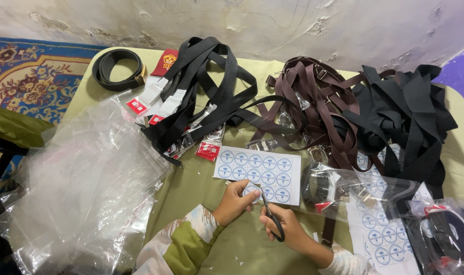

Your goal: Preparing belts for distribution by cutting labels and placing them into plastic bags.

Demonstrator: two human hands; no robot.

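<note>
We note left hand point(234, 201) pinching small round sticker piece point(252, 191) at bottom edge of white sticker sheet point(257, 173), table centre. Right hand point(287, 226) closed around black scissors point(271, 215), blades pointing to 11 o'clock, touching piece. Black straps point(206, 86) at 12 o'clock of sheet, brown straps point(313, 97) at 2 o'clock. Clear plastic bags point(84, 188) heaped at 9 o'clock. Coiled black belt point(118, 70) at 10 o'clock.

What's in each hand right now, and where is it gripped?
The right hand holds scissors by the handle loops. The left hand pinches a round sticker at its edge, between the blades.
</note>
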